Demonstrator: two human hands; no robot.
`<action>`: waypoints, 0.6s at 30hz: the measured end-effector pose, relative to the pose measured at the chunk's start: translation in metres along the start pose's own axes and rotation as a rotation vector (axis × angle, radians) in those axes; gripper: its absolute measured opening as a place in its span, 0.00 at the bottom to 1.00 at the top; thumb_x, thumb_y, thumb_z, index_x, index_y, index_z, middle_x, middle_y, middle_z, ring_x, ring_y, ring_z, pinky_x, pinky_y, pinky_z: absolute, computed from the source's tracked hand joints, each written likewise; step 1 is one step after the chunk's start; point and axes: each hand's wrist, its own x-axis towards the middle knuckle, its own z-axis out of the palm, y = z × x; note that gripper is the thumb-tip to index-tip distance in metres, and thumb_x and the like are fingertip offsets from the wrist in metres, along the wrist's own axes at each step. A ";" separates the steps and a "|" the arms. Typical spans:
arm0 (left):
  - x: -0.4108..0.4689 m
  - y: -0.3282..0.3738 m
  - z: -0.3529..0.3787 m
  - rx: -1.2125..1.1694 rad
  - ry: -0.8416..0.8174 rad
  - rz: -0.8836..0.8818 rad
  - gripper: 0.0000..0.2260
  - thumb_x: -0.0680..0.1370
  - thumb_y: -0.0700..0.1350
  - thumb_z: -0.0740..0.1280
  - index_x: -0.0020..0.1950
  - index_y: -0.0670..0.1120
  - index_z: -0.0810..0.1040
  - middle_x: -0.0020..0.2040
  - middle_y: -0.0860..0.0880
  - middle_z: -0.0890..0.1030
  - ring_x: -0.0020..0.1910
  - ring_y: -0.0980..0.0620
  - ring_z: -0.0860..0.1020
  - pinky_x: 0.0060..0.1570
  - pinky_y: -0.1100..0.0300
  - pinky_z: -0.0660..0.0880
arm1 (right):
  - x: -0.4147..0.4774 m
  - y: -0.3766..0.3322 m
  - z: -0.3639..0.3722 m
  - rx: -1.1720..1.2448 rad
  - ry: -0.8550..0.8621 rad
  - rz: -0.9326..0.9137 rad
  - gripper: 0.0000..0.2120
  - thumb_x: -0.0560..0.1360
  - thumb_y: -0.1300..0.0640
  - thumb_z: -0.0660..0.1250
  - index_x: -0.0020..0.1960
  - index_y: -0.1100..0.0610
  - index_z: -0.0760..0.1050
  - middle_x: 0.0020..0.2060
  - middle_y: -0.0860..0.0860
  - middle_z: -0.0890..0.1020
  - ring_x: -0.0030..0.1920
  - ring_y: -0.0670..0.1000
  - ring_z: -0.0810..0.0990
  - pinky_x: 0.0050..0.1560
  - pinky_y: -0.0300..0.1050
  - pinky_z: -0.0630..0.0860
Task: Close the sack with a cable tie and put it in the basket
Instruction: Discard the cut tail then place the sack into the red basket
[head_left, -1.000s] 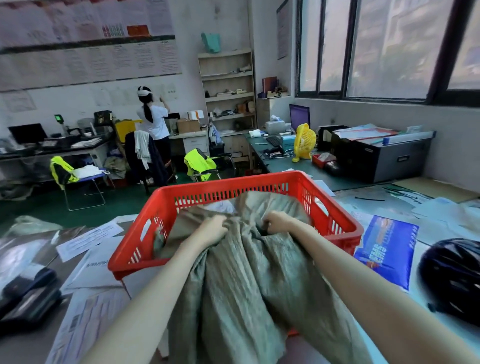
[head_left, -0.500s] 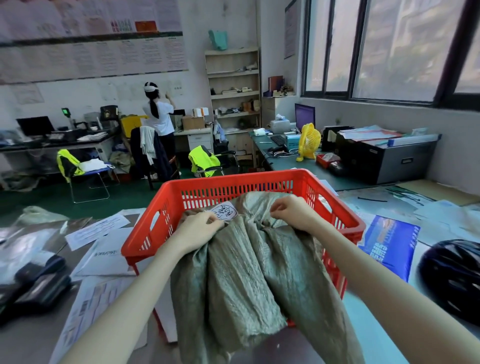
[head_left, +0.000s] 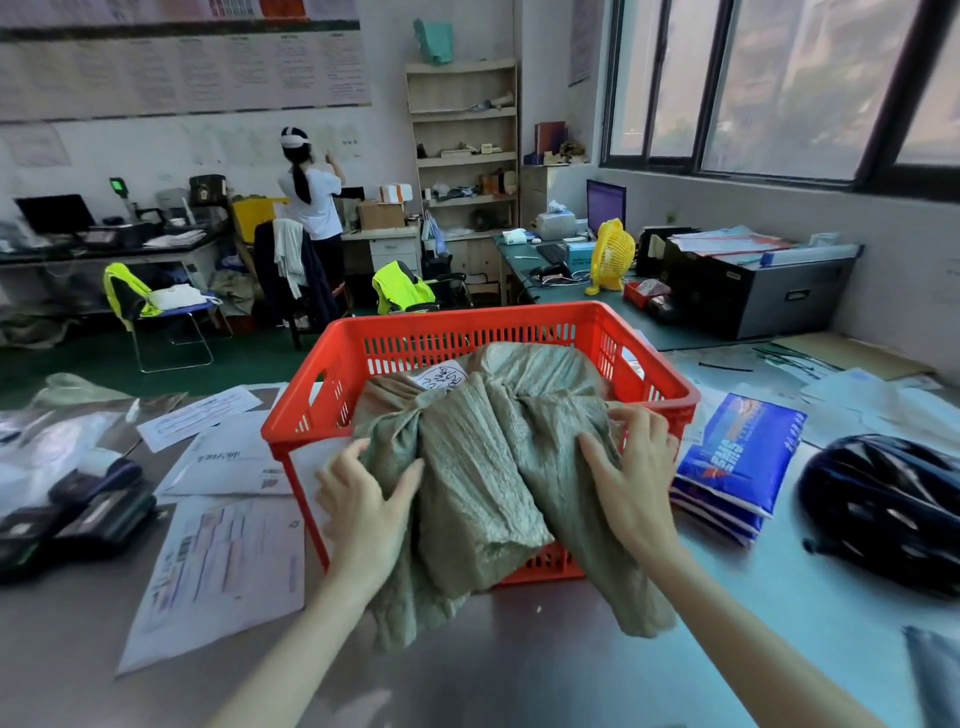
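Note:
A grey-green woven sack (head_left: 483, 467) lies partly inside the red plastic basket (head_left: 467, 332), with its loose end hanging over the near rim onto the table. A white label with handwriting (head_left: 441, 375) shows on the sack inside the basket. My left hand (head_left: 363, 499) rests flat with spread fingers on the sack's left side. My right hand (head_left: 631, 478) lies with fingers apart on its right side by the basket's rim. I see no cable tie on the sack; its neck is bunched near the label.
Papers (head_left: 218, 566) cover the table to the left, beside black devices (head_left: 78, 514). Blue packets (head_left: 737, 457) and a black helmet (head_left: 883, 509) lie to the right. A person (head_left: 311, 202) stands at the far wall among chairs and desks.
Both hands let go of the sack's bunched top and moved back toward me. They now rest open on the part draped over the basket's near rim.

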 end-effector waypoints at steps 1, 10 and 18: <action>-0.008 0.000 0.003 -0.109 -0.046 -0.041 0.26 0.76 0.51 0.69 0.68 0.45 0.63 0.66 0.42 0.62 0.70 0.43 0.61 0.67 0.48 0.60 | -0.010 0.002 -0.001 0.044 -0.041 0.060 0.18 0.75 0.48 0.66 0.61 0.54 0.69 0.60 0.53 0.69 0.59 0.56 0.66 0.61 0.53 0.64; -0.038 0.030 0.019 -0.483 -0.273 -0.136 0.25 0.77 0.57 0.63 0.70 0.51 0.60 0.63 0.51 0.59 0.59 0.55 0.66 0.60 0.59 0.61 | -0.056 -0.026 -0.008 0.570 -0.374 0.192 0.25 0.70 0.52 0.73 0.63 0.49 0.66 0.58 0.47 0.77 0.55 0.43 0.78 0.60 0.49 0.76; -0.004 0.066 0.017 -0.519 -0.222 -0.040 0.28 0.67 0.53 0.75 0.62 0.49 0.67 0.62 0.45 0.66 0.60 0.47 0.72 0.64 0.49 0.72 | -0.032 -0.069 -0.001 0.614 -0.369 -0.081 0.28 0.66 0.66 0.70 0.64 0.54 0.69 0.54 0.45 0.79 0.55 0.43 0.79 0.58 0.44 0.76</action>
